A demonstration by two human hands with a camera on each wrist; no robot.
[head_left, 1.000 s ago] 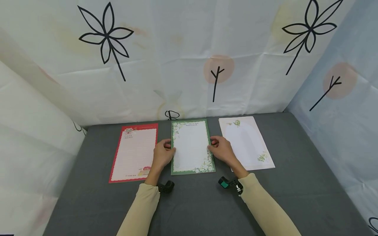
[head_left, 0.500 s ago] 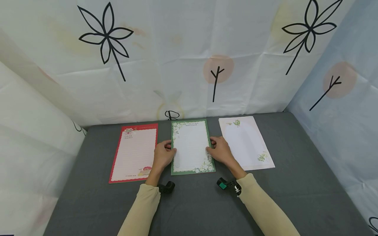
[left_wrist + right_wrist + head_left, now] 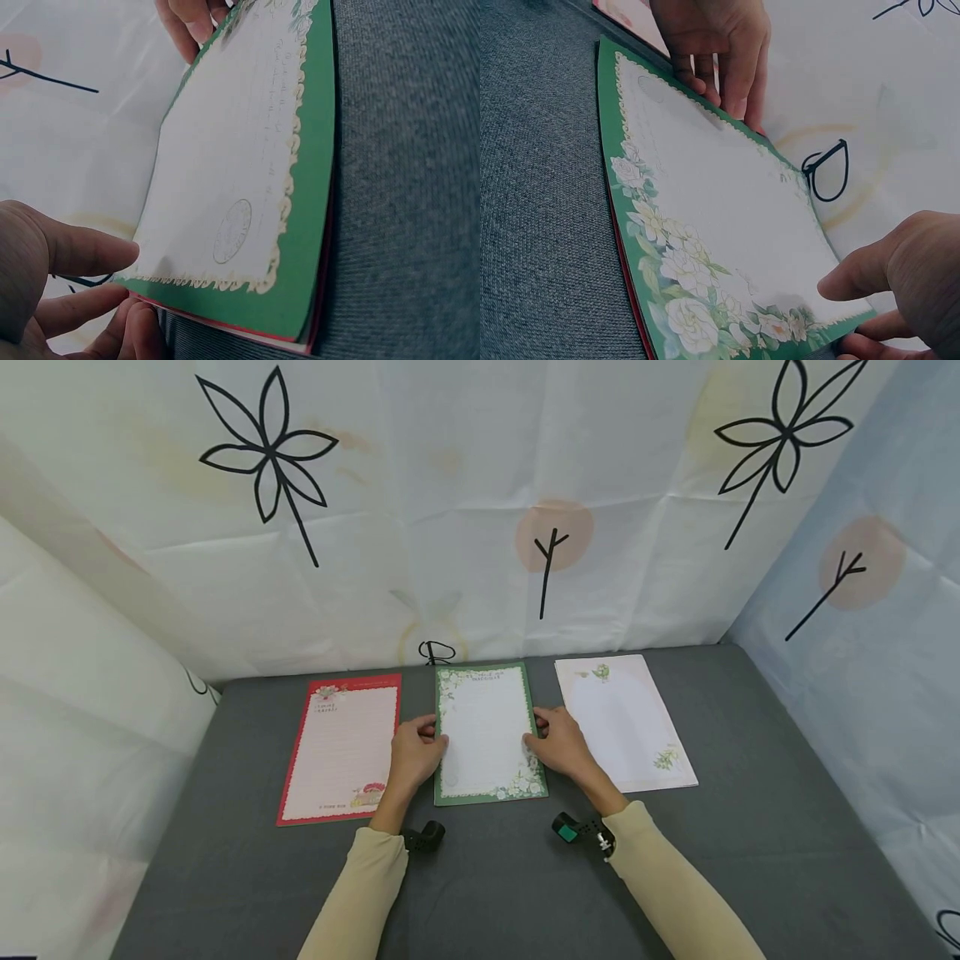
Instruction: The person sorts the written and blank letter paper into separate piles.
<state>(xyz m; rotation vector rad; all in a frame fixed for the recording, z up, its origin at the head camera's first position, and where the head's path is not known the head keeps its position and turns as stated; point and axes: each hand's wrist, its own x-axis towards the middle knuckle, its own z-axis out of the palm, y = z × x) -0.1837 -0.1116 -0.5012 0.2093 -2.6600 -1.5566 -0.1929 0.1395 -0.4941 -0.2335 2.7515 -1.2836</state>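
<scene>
A green-bordered stack of letter paper [image 3: 483,735] with white flowers lies in the middle of the table. My left hand [image 3: 416,752] pinches its left edge, thumb on top and fingers at the side. Opposite, my right hand [image 3: 561,745] holds the right edge the same way, its thumb reaching over the printed border. Red and white sheet edges peek out under the green top sheet [image 3: 225,157] in the left wrist view. In the right wrist view, flowers crowd one corner of the green paper [image 3: 727,195], and the fingertips beneath its edge are partly hidden.
Red-bordered letter paper [image 3: 348,752] lies to the left, beside my left wrist. Pale sheets with green sprigs [image 3: 622,718] lie to the right, partly behind my right hand. A patterned white cloth [image 3: 450,527] hangs behind the grey-covered table [image 3: 495,885].
My right hand has shifted slightly left, its thumb farther onto the green-bordered paper. The left hand and the paper stacks stay nearly where they were.
</scene>
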